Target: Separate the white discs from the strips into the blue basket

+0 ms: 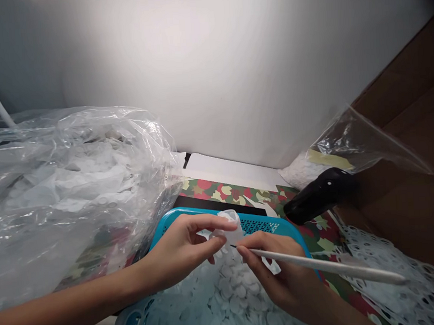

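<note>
My left hand [194,240] is closed in a pinch on a thin, white, translucent sheet piece [232,220], which curls up beyond the fingertips. Close by, my right hand [278,261] grips a long, slim, white-handled tool [330,267] like a pen, its fine dark tip pointing at the left fingertips. What kind of tool it is cannot be made out. Both hands are over a blue plastic basket [174,211] with perforated walls. Many small white discs [239,288] lie heaped in it beneath the hands.
A large clear plastic bag [92,165] of white pieces fills the left side. On the right are a black object [314,195], a clear bag of white material [300,172], and white sheeting full of holes [392,264] beside brown cardboard [416,170]. Patterned paper [218,189] covers the table.
</note>
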`<state>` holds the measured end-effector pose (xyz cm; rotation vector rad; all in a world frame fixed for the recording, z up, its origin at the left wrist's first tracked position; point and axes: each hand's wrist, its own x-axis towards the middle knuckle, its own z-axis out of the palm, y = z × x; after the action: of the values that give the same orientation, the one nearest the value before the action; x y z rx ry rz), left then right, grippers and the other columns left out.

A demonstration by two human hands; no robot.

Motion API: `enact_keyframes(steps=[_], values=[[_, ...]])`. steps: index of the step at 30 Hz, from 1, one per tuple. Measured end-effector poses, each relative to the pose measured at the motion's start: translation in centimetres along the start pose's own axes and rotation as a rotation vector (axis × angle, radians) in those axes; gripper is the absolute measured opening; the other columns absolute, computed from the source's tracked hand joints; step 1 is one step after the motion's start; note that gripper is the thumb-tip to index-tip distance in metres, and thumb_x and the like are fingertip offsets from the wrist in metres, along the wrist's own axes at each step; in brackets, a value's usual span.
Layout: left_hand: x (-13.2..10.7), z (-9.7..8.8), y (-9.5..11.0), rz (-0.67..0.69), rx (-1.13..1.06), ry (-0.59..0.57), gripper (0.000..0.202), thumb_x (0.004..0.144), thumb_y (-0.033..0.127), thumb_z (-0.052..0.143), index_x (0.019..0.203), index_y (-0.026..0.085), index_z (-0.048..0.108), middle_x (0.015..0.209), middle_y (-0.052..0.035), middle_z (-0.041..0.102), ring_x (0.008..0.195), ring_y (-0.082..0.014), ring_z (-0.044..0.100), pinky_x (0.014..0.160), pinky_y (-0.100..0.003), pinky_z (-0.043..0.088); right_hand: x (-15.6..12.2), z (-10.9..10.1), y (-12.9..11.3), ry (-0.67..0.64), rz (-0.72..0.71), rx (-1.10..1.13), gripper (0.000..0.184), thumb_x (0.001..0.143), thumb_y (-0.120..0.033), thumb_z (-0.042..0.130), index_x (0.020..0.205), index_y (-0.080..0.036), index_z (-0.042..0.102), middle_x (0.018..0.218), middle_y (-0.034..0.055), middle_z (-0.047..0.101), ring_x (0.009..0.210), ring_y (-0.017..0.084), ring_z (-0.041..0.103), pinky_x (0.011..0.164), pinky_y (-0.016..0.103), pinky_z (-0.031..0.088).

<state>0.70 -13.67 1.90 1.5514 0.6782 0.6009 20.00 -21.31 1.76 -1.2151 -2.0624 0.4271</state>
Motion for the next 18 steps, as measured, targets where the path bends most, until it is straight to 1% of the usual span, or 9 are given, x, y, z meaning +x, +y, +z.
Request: enact_keyframes(steps=[2,4,6,8,11,15,18], values=[[0.00,-0.09,0.27,0.002,0.043,0.040,0.024,0.085,0.021,0.060,0.106,0.026,0.069,0.110,-0.0008,0.069,0.094,-0.0155,0.064,0.067,-0.017,0.054,0.03,-0.20,-0.18,0.051,-0.024,0.015,0.011,0.091,-0.013,0.050,0.093,-0.021,0.057,0.072,-0.0013,0.062,0.060,0.012,0.057,0.055,0.024,0.040],[-0.06,-0.23,0.51,0.035,0.104,0.071,0.024,0.084,0.020,0.061,0.105,0.027,0.069,0.112,0.0014,0.069,0.103,-0.0164,0.062,0.077,-0.019,0.052,0.09,-0.36,-0.31,0.122,-0.043,0.021,0.011,0.091,-0.012,0.050,0.092,-0.021,0.056,0.070,-0.0016,0.061,0.061,0.012,0.059,0.054,0.023,0.041],[-0.13,-0.38,0.64,0.064,0.166,0.104,0.022,0.084,0.022,0.062,0.103,0.029,0.070,0.110,0.0037,0.070,0.106,-0.0160,0.061,0.083,-0.020,0.050,0.13,-0.43,-0.34,0.173,-0.049,0.011,0.010,0.090,-0.012,0.050,0.091,-0.021,0.056,0.068,-0.0020,0.060,0.060,0.012,0.059,0.054,0.023,0.042],[-0.17,-0.46,0.65,0.085,0.208,0.142,0.020,0.083,0.023,0.064,0.100,0.031,0.071,0.107,0.0054,0.071,0.104,-0.0148,0.062,0.086,-0.020,0.049,0.14,-0.40,-0.32,0.195,-0.045,-0.005,0.010,0.090,-0.012,0.050,0.090,-0.021,0.056,0.068,-0.0020,0.060,0.060,0.011,0.059,0.055,0.023,0.042],[-0.11,-0.43,0.54,0.099,0.201,0.161,0.020,0.082,0.022,0.065,0.099,0.031,0.071,0.104,0.0060,0.072,0.099,-0.0133,0.064,0.084,-0.019,0.049,0.19,-0.35,-0.32,0.196,-0.054,-0.014,0.010,0.090,-0.012,0.050,0.091,-0.020,0.056,0.068,-0.0020,0.060,0.060,0.011,0.059,0.054,0.022,0.043],[0.00,-0.25,0.41,0.097,0.119,0.122,0.022,0.082,0.021,0.064,0.102,0.027,0.071,0.105,0.0032,0.072,0.097,-0.0142,0.065,0.078,-0.019,0.051,0.35,-0.36,-0.37,0.174,-0.055,-0.009,0.011,0.090,-0.012,0.049,0.091,-0.020,0.056,0.068,-0.0020,0.061,0.059,0.011,0.059,0.053,0.022,0.042],[-0.05,-0.20,0.38,0.092,0.117,0.096,0.025,0.083,0.021,0.062,0.106,0.027,0.069,0.106,0.0018,0.071,0.091,-0.0136,0.064,0.073,-0.019,0.051,0.34,-0.37,-0.38,0.145,-0.053,-0.004,0.011,0.091,-0.012,0.049,0.093,-0.020,0.057,0.067,-0.0025,0.060,0.057,0.011,0.058,0.052,0.022,0.041]])
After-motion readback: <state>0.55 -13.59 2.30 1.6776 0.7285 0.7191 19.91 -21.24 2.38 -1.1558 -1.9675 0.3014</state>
